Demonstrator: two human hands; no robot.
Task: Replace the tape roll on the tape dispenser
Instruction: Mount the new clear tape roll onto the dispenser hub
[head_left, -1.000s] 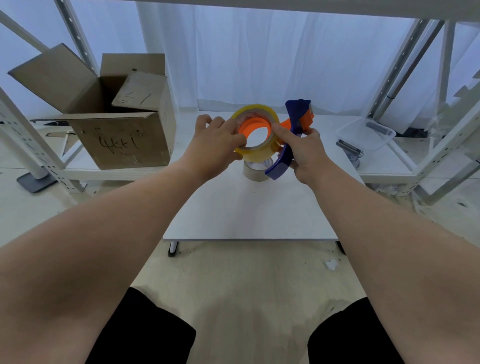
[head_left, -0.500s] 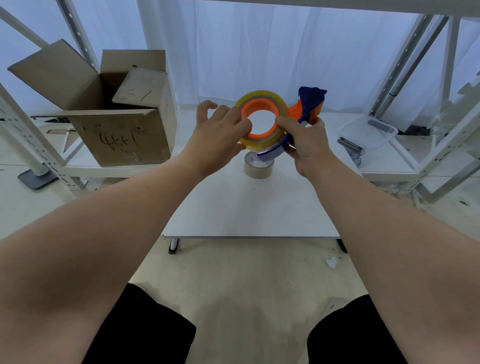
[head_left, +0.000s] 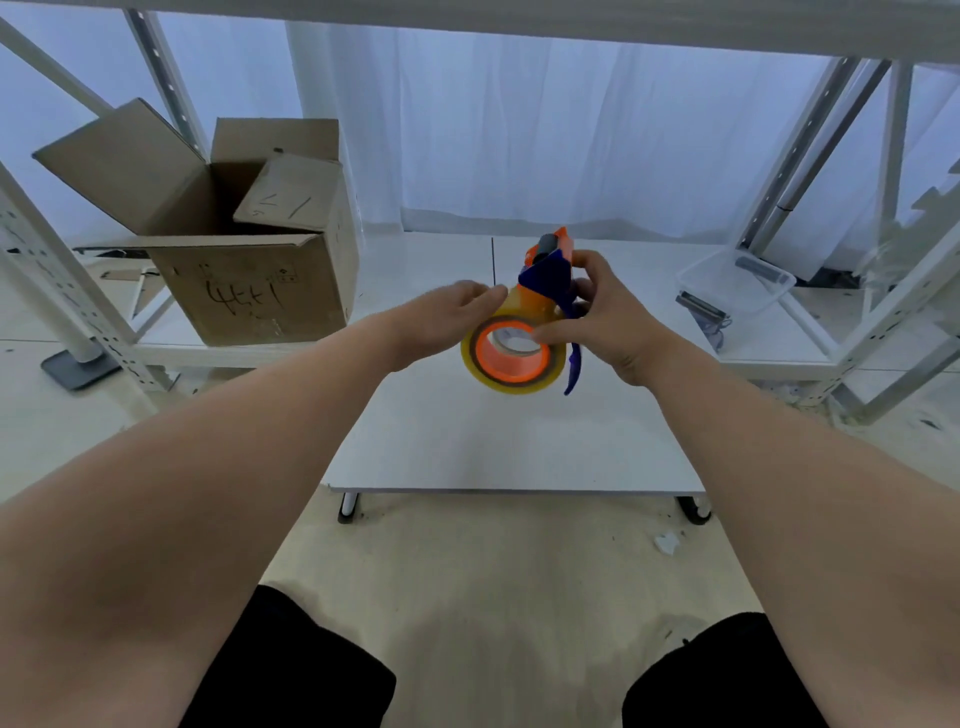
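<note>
Head view looks down past 2 bare forearms to a white desk (head_left: 493, 447). Held above its middle, clear of the top, is the yellow roll (head_left: 511, 382). It is already seated round the orange hub (head_left: 519, 370) of the dispenser (head_left: 545, 273). Roll and hub look flush on the side facing the camera, so I judge the mounting step done or nearly so.

The right hand (head_left: 613, 327) grasps the dispenser, curled round its blue upper part with the thumb lying across the hub's rim. The left hand (head_left: 436, 325) grasps nothing: its fingers (head_left: 483, 293) lie fairly straight, tips touching the roll's upper left edge, though blur softens them.

No tape tail can be seen drawn over the grey roller (head_left: 546, 242) at the dispenser's far tip. Threading the tape therefore likely comes next, then setting the tool down. Something pale shows through the hub's hole, too unclear to name, so I cannot tell where the old roll is.

Farther back, an open cardboard box (head_left: 249, 280) sits to the left and a clear tray (head_left: 737, 283) to the right, with a white curtain (head_left: 519, 130) behind.
</note>
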